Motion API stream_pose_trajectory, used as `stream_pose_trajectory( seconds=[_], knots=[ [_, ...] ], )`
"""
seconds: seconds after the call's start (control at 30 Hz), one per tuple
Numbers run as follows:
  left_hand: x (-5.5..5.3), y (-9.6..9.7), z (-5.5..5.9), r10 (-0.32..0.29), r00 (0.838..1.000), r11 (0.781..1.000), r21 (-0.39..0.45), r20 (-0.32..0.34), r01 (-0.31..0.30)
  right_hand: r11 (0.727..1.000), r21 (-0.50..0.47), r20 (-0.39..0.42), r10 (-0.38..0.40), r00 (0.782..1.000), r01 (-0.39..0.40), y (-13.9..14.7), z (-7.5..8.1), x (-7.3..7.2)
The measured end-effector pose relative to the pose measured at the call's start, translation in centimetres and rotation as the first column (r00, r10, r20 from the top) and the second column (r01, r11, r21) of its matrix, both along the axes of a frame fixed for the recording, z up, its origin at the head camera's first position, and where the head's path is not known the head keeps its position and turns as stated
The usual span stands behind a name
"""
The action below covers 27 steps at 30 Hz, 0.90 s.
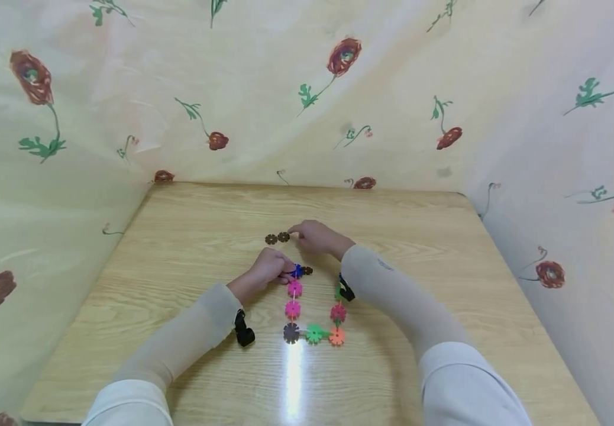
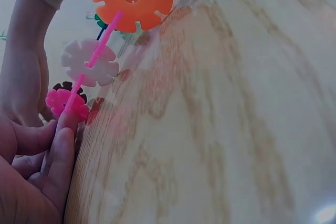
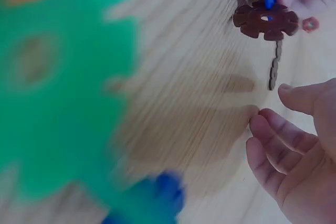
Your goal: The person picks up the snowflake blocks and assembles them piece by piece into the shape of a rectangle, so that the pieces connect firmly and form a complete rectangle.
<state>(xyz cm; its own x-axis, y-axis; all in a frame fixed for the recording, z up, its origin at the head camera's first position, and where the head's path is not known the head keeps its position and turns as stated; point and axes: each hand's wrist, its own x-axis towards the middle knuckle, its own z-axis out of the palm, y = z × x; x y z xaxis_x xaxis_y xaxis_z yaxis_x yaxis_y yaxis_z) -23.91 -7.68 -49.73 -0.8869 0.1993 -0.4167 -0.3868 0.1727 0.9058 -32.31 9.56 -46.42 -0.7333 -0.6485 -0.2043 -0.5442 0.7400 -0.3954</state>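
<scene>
A U-shaped chain of slotted plastic snowflake discs stands on the table, with pink discs [image 1: 293, 309] down its left side and a bright green disc [image 1: 314, 333] in the near row. My left hand [image 1: 268, 266] pinches the chain at a blue disc [image 1: 297, 271] on its far left end. A brown disc [image 1: 308, 270] joins that blue one. Farther back, two loose brown discs [image 1: 271, 239] lie flat, side by side. My right hand [image 1: 314, 236] reaches to the right one, fingertips right at its edge. In the right wrist view, its thumb and fingers [image 3: 273, 137] are apart with nothing between them.
An orange disc [image 1: 337, 336] forms the near right corner of the chain, and a dark disc [image 1: 291, 333] the near left. The right forearm passes over the chain's right side and partly hides it. Flower-patterned sheeting [image 1: 264, 106] rises behind the wooden table [image 1: 179, 236].
</scene>
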Motion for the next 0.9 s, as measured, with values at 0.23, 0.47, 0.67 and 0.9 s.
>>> stream_pose_trajectory(
  seconds=[0.23,0.47,0.67,0.9],
  knots=[
    [0.1,0.4,0.2,-0.008,1.0,1.0,-0.004,-0.018,0.008,0.996,0.093,-0.024,0.012,1.0,-0.01,-1.5,-0.1,0.0],
    [0.1,0.3,0.4,0.003,1.0,0.999,-0.038,-0.012,-0.003,0.997,0.073,-0.086,-0.019,0.996,0.025,-0.9,-0.7,0.0],
    [0.0,0.2,0.1,0.006,1.0,0.999,-0.038,-0.018,-0.007,0.996,0.02,-0.042,-0.082,0.996,0.083,-0.5,-0.8,0.1],
    [0.0,0.2,-0.1,0.018,1.0,0.999,-0.038,-0.013,-0.018,0.991,-0.016,0.093,-0.132,0.987,0.134,1.3,0.6,0.7]
  ],
)
